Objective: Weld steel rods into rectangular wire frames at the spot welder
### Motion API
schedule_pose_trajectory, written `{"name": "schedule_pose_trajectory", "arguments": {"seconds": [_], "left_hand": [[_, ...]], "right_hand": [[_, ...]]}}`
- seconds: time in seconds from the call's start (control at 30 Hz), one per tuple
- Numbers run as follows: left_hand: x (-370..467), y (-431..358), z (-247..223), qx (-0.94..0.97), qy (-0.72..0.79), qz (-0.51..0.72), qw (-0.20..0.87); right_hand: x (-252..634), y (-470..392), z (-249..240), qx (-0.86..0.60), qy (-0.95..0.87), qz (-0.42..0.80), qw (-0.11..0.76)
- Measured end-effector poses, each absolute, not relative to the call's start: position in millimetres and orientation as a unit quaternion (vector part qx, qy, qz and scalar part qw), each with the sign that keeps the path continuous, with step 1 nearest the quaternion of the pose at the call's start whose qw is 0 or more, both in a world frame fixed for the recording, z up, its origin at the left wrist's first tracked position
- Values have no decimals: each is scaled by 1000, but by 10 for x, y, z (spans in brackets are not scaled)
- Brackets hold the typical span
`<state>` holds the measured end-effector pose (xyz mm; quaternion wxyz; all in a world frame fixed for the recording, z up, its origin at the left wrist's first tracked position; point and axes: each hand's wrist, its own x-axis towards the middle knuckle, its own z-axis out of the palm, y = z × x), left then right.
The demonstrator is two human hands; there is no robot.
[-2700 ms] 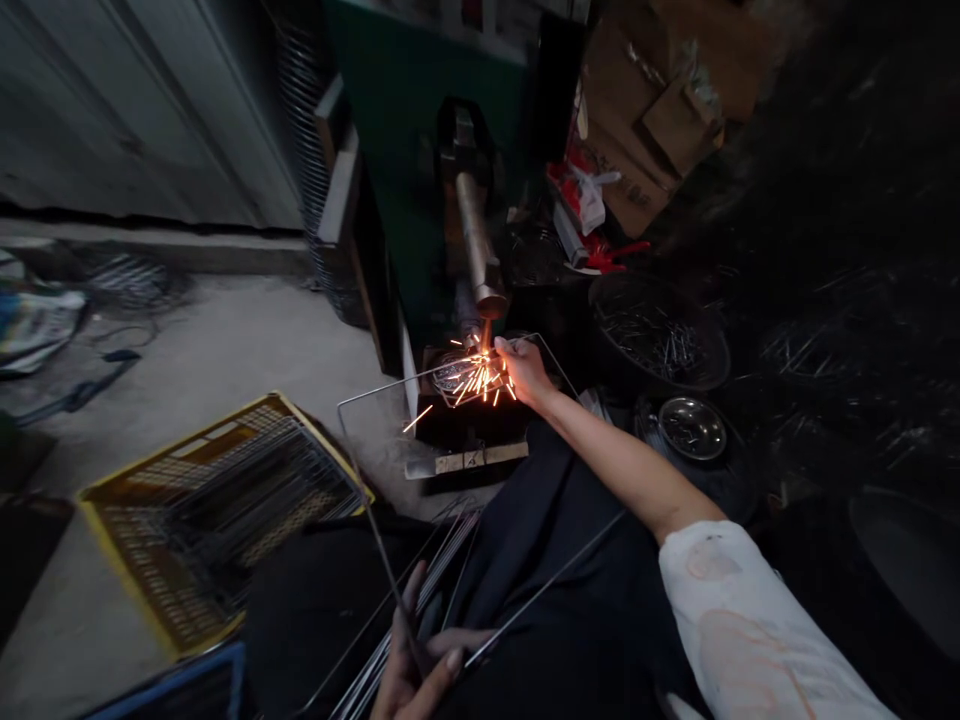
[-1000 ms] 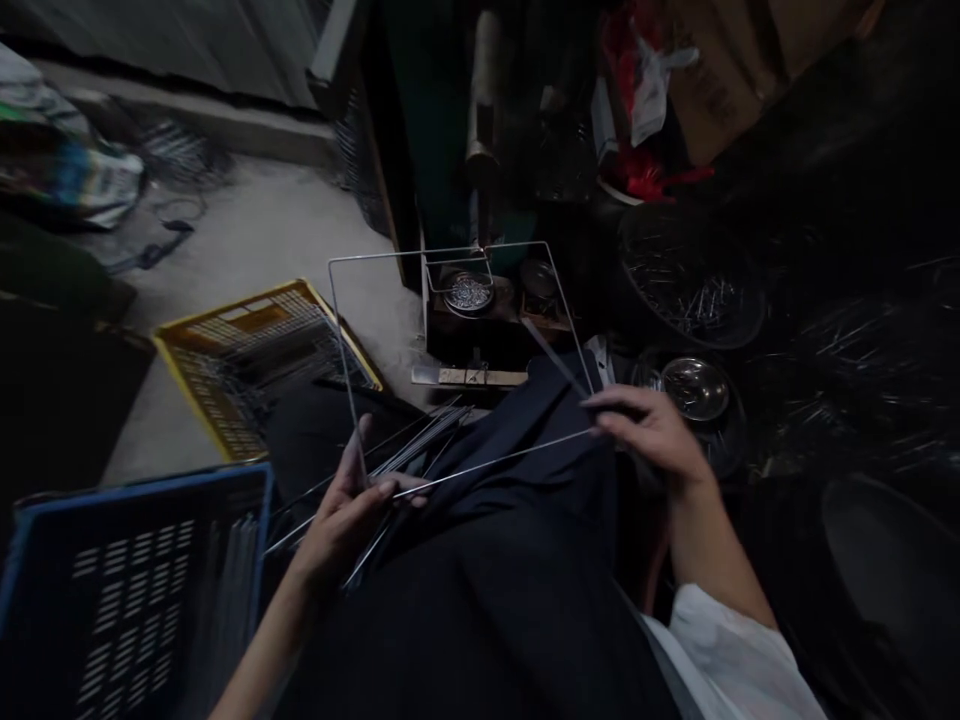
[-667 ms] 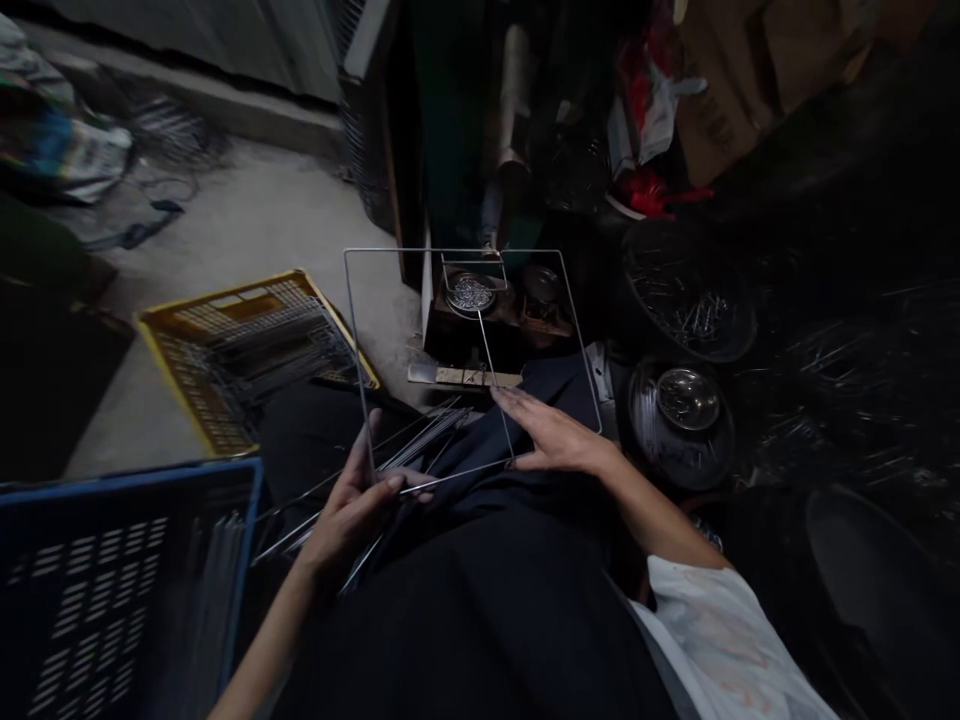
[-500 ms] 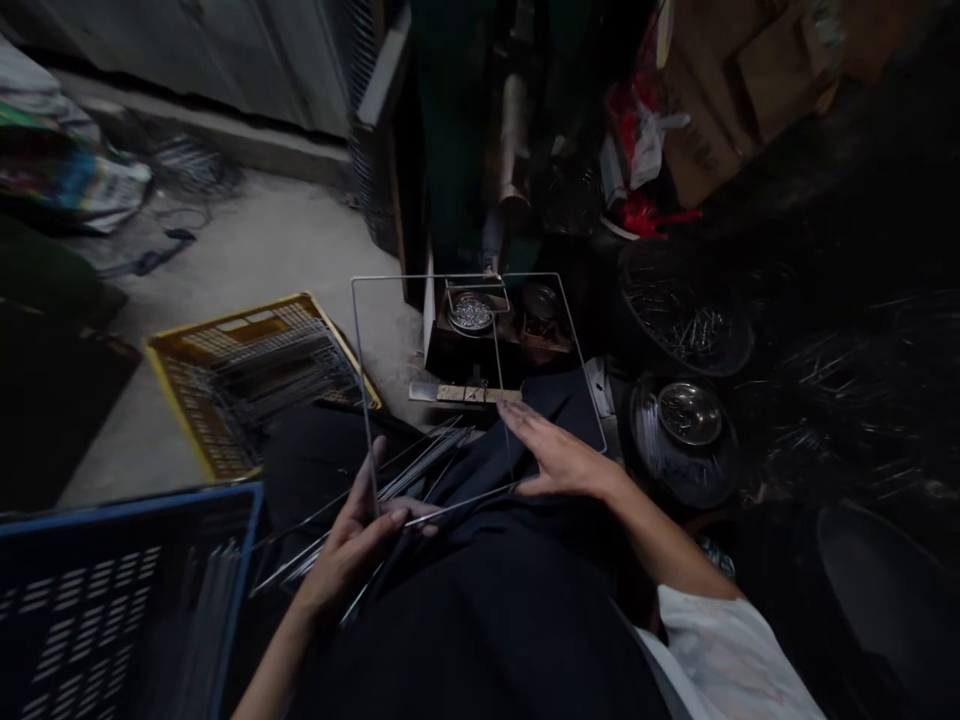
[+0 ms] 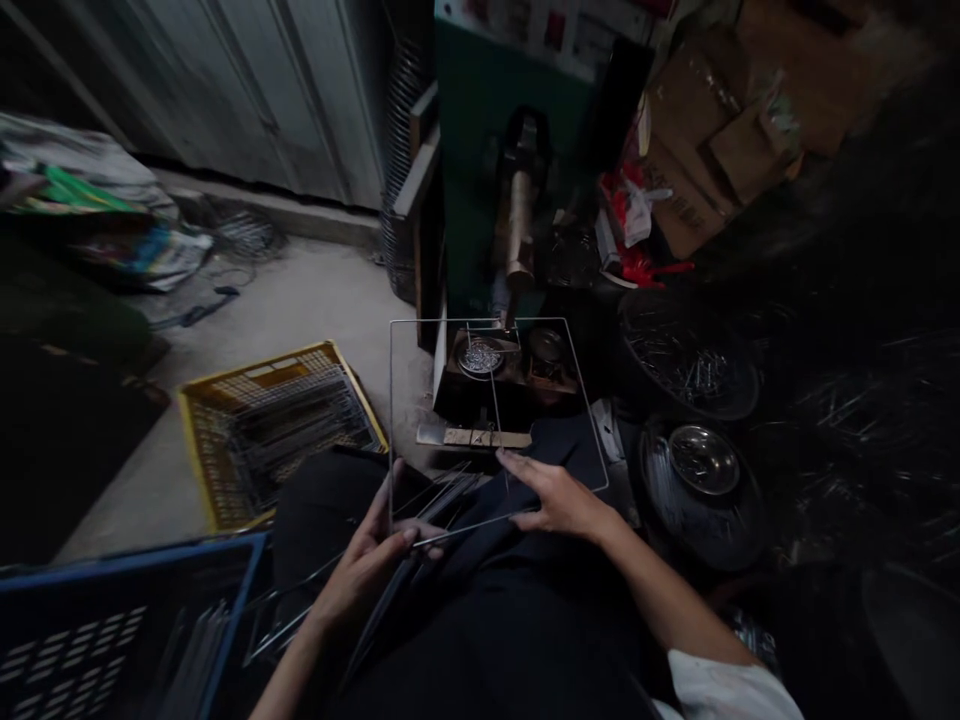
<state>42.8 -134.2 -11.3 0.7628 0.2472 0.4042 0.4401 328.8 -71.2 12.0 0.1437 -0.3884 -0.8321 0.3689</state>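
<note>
A thin rectangular wire frame (image 5: 390, 420) with an inner wire running toward me spans both my hands. At its near left corner, my left hand (image 5: 379, 540) grips the wire between thumb and fingers. My right hand (image 5: 559, 497) holds the near side, its fingers stretched along the inner wire and its thumb low. The frame's far side lies beneath the rod of a green machine (image 5: 472, 190); whether they touch, I cannot tell. Loose straight wires (image 5: 450, 495) lie across my lap, partly behind my left hand.
A small dish of metal bits (image 5: 480, 357) stands below the rod. To the left are a yellow crate (image 5: 196, 450) and a blue crate (image 5: 251, 570) holding wire pieces. Basins (image 5: 750, 390) and a steel bowl (image 5: 705, 460) with metal parts stand right. Cardboard boxes (image 5: 690, 180) lie behind.
My view has tilted upward, so the machine shows more and everything sits lower in the picture. Both hands keep nearly the same hold on the wire frame.
</note>
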Motion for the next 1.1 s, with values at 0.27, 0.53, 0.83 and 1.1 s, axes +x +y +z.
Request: {"name": "schedule_pose_trajectory", "arguments": {"seconds": [0.27, 0.53, 0.83, 1.1], "left_hand": [[426, -1220, -149, 255, 392, 449, 761], [454, -1049, -148, 293, 391, 450, 748], [486, -922, -94, 299, 383, 450, 749], [520, -899, -36, 276, 375, 455, 759]], "right_hand": [[3337, -646, 121, -405, -821, 374, 151], [3384, -534, 160, -422, -816, 365, 150], [3415, -436, 207, -416, -822, 354, 164], [3408, -396, 248, -410, -822, 359, 169]]}}
